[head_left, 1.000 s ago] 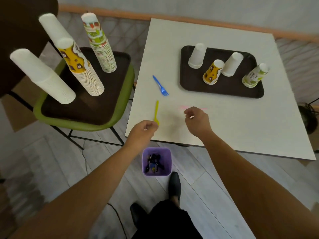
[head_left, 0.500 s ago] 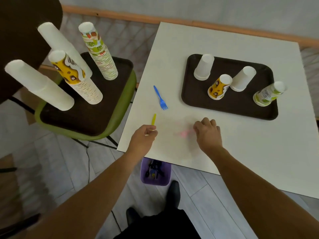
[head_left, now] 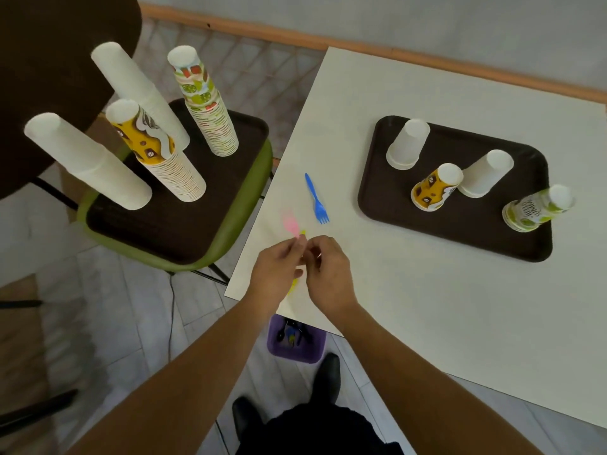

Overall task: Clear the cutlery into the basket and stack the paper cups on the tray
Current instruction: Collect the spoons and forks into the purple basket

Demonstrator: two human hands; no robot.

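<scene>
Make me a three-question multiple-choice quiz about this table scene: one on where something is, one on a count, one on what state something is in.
1. Where is the purple basket?
A. On the floor by the table edge
B. On the dark tray
C. On the green chair

2. How many cup stacks stand on the table's tray?
A. Two
B. Four
C. Six

3. How does the blue fork lie?
A. Held in a hand
B. Inside the basket
C. Loose on the white table, untouched

Answers:
1 A: it sits below the table's near edge, beside a shoe.
2 B: four upturned stacks stand there.
3 C: both hands, left hand and right hand, meet nearer, holding pink and yellow cutlery.
</scene>
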